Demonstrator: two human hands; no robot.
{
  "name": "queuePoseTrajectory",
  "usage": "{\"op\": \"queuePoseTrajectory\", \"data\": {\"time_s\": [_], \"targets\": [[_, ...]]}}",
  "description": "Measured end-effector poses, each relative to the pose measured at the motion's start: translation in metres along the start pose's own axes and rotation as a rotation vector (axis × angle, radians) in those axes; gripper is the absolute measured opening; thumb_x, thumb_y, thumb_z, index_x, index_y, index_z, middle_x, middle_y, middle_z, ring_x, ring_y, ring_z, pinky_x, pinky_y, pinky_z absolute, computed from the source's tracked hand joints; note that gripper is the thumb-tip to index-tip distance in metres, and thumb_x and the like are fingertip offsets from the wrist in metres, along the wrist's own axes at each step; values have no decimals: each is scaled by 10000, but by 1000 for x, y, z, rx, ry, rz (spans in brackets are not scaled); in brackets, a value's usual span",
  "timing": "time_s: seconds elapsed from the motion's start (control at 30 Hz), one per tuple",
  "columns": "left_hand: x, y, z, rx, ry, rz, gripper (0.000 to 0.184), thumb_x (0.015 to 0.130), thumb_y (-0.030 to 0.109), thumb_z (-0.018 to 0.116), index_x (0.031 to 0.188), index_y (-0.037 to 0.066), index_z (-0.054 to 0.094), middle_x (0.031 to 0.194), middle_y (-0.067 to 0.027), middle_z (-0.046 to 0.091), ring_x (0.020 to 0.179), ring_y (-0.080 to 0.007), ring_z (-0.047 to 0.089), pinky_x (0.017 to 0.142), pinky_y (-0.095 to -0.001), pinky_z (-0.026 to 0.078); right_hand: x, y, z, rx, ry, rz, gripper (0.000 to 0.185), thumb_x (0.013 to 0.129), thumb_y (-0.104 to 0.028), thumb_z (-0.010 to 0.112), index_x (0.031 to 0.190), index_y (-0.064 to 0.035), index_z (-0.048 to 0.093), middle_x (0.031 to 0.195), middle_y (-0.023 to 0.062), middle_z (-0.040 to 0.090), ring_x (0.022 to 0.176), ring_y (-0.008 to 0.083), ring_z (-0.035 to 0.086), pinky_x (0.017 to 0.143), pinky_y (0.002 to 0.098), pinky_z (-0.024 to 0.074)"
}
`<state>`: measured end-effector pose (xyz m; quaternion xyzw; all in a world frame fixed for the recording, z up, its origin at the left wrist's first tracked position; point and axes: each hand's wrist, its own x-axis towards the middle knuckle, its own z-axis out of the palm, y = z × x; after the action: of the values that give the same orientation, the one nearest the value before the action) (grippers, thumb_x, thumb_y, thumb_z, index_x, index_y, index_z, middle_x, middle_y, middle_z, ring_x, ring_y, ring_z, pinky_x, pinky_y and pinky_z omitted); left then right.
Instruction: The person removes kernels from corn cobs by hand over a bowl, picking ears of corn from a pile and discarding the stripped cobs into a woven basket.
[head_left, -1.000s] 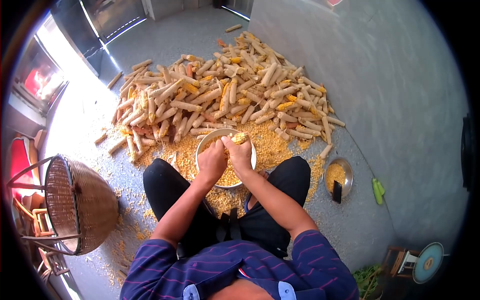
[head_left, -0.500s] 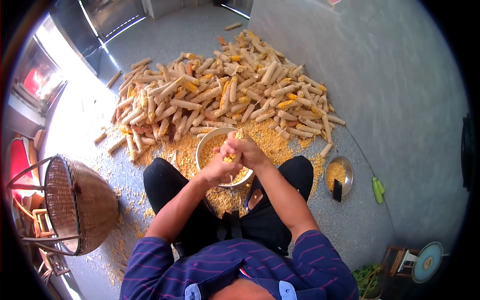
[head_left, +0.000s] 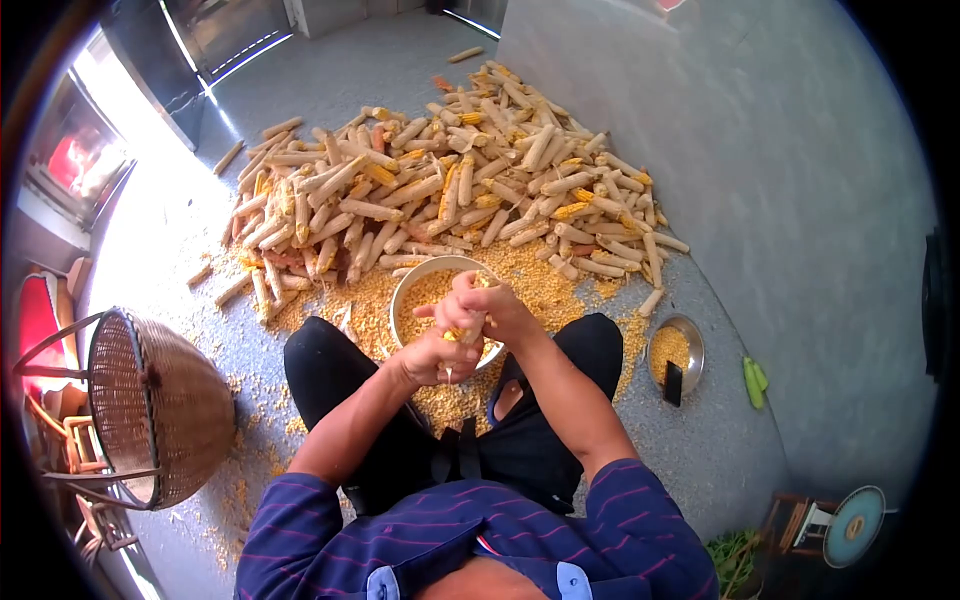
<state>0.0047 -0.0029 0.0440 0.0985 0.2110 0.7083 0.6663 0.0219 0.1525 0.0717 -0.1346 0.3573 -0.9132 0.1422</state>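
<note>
Over a white basin (head_left: pixel 400 290) of loose corn kernels (head_left: pixel 425 290), both my hands are closed around a corn cob (head_left: pixel 457 334). Some yellow kernels and a pale, bare stretch of it show between the fingers. My left hand (head_left: pixel 437 358) wraps its lower part, nearer to me. My right hand (head_left: pixel 492 303) grips higher up, against the other hand, with a pale cob end poking out above it. Whether this is one cob or two pressed together I cannot tell, since the fingers cover most of it.
A large heap of mostly stripped corn cobs (head_left: pixel 400 190) lies beyond the basin, with kernels scattered around. At right stand a metal bowl (head_left: pixel 697 345) holding kernels and a dark phone-like object (head_left: pixel 673 383), beside green vegetables (head_left: pixel 755 382). A wicker basket (head_left: pixel 190 410) is at left.
My hands have shifted slightly and twisted against each other; the left has moved a little toward me and to the right. A finger of the right hand now sticks out leftward.
</note>
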Motion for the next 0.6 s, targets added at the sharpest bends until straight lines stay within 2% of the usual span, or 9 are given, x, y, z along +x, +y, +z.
{"op": "queuePoseTrajectory", "data": {"time_s": [0.07, 0.1, 0.2, 0.3, 0.4, 0.43, 0.47, 0.53, 0.6], "targets": [[2, 2, 10, 344, 536, 234, 388, 760, 47, 670, 1086, 48, 460, 641, -32, 500, 470, -86, 475, 387, -205, 339, 0, 6, -5, -124, 113, -9, 195, 903, -170, 578, 717, -110, 564, 744, 32, 638, 787, 147, 630, 931, 409, 471], [1, 14, 0, 676, 649, 135, 328, 770, 73, 668, 1069, 33, 541, 688, -58, 558, 527, -104, 542, 423, -231, 398, 2, 16, -13, -225, 328, 34, 143, 889, -165, 611, 772, -87, 587, 778, 37, 646, 812, 147, 630, 879, 362, 488], [14, 5, -10, 1632, 962, 490, 454, 741, 117, 670, 1150, -35, 542, 819, -151, 670, 695, -219, 651, 634, -379, 506, 3, 46, -11, -308, 625, -40, 173, 858, -183, 695, 900, -28, 630, 828, 42, 653, 837, 126, 622, 737, 241, 497], [25, 3, -15, 1557, 996, 682, 446, 756, 142, 670, 1166, -2, 567, 830, -172, 675, 737, -280, 657, 690, -437, 497, 7, 60, -3, -493, 834, -316, 248, 914, -265, 639, 886, -18, 638, 824, 71, 668, 774, 117, 617, 752, 246, 488], [29, 0, -17, 1373, 719, 783, 357, 800, 120, 626, 1138, 16, 577, 821, -153, 660, 652, -246, 645, 599, -396, 499, 4, 36, -5, -668, 691, -158, 321, 947, -318, 579, 899, -4, 627, 818, 102, 676, 792, 138, 619, 761, 272, 490], [26, 5, -9, 1120, 648, 505, 293, 816, 51, 580, 1104, -1, 582, 781, -115, 615, 511, -179, 579, 454, -313, 449, 2, 30, 1, -590, 687, -164, 339, 946, -323, 557, 880, 3, 624, 812, 115, 681, 829, 168, 632, 800, 312, 495], [20, 7, -3, 1119, 649, 504, 293, 816, 51, 580, 1104, -1, 582, 781, -115, 615, 511, -179, 579, 454, -313, 449, 1, 24, -1, -589, 687, -162, 339, 946, -323, 557, 880, 3, 624, 812, 115, 681, 829, 168, 632, 800, 312, 495], [3, 7, -1, 259, 380, 215, 256, 795, 85, 644, 1012, 0, 539, 715, -75, 554, 529, -156, 545, 449, -259, 423, -3, 13, -3, -455, 314, -108, 285, 910, -287, 587, 856, -9, 619, 808, 101, 682, 850, 203, 649, 868, 365, 492], [3, 2, -13, 149, 151, 135, 261, 786, 91, 656, 988, 26, 506, 666, -55, 498, 439, -122, 450, 370, -216, 324, -1, 9, 4, -400, 224, -107, 217, 882, -244, 592, 804, -41, 593, 788, 79, 667, 875, 219, 647, 941, 412, 463]]}}
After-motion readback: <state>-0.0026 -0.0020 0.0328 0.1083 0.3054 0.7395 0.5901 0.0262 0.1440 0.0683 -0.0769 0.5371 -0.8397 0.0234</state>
